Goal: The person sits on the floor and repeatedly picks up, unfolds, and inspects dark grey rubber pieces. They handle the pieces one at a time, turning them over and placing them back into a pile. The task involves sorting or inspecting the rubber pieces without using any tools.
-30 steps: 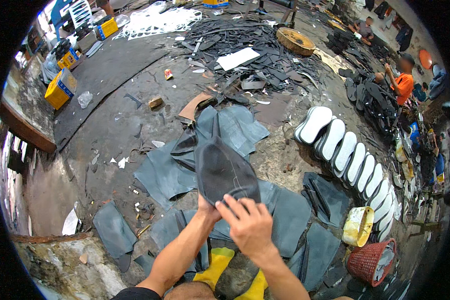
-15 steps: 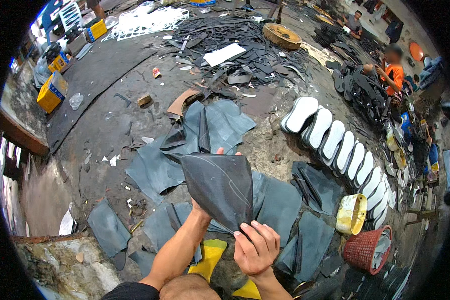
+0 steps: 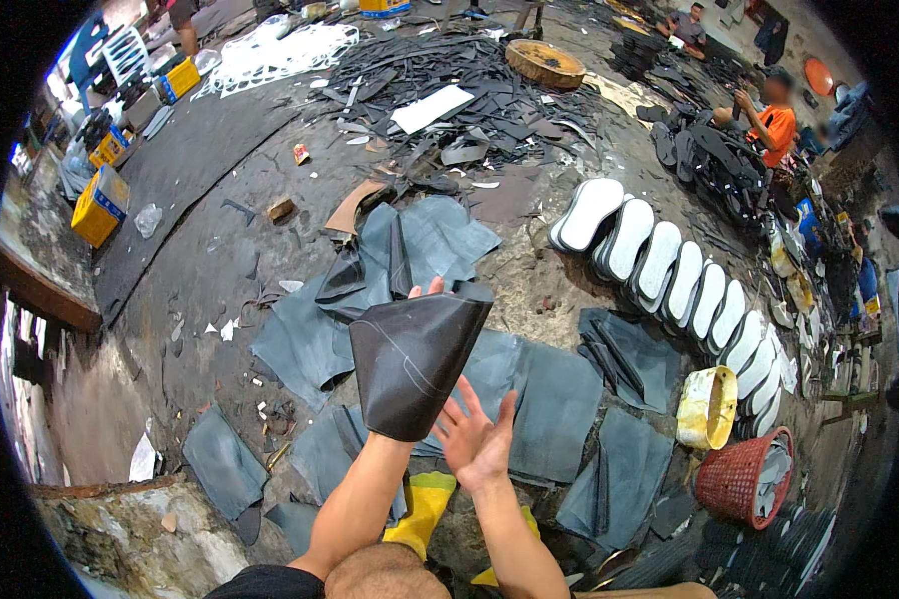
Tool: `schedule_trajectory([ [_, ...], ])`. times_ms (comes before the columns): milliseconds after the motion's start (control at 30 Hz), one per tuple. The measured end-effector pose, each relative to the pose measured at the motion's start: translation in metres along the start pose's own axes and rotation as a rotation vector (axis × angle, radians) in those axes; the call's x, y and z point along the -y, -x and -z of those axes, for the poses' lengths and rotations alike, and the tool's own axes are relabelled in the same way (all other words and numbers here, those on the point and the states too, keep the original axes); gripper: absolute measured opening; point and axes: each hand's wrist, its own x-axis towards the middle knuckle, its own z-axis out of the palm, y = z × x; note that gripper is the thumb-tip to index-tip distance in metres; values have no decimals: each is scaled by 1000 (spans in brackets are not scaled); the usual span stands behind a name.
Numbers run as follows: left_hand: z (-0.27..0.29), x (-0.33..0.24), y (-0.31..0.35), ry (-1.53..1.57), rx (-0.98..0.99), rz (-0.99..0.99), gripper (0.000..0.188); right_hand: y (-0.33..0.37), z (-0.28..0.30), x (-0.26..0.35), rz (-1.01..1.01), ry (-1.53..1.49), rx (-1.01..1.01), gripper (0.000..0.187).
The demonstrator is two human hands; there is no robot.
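Note:
A dark, slightly glossy sheet of leather-like material [image 3: 415,354], with a pale curved line on it, bends over my left hand [image 3: 430,288]. That hand supports it from beneath; only the fingertips show past the far edge, and the palm is hidden. Just off the sheet's lower right edge, my right hand [image 3: 477,439] is open, palm up and fingers spread, holding nothing. Below both hands, several blue-grey sheets [image 3: 559,409] lie on the ground, some folded over to a dark side. Yellow footwear [image 3: 430,509] shows between my forearms.
White-topped sole shapes [image 3: 659,270] stand in a leaning row at right. Nearby are a yellow container [image 3: 705,407] and a red basket [image 3: 739,484] holding scraps. Dark offcuts [image 3: 449,100] are heaped at the back, near a round wooden block [image 3: 545,64]. A person in orange [image 3: 775,130] sits far right.
My right hand has let go of the dark sheet's near corner and opened beside it. The sheet has turned and now curls over my left hand and wrist.

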Motion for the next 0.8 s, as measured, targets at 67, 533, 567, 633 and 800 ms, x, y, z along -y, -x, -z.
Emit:
schedule_trajectory([
  [67,1,-3,5,482,-8,17,63,-9,-5,11,-138,-185,187,75],
  [533,62,-20,19,1739,-105,-95,87,23,-44,109,626,501,-32,63],
  [567,64,-23,22,1710,-98,-46,86,24,-43,113,617,516,-50,64],
  [633,67,-27,26,1642,-80,16,85,24,-42,121,620,532,-47,66],
  [800,72,-33,27,1597,35,69,99,23,-37,138,658,572,-4,72],
])
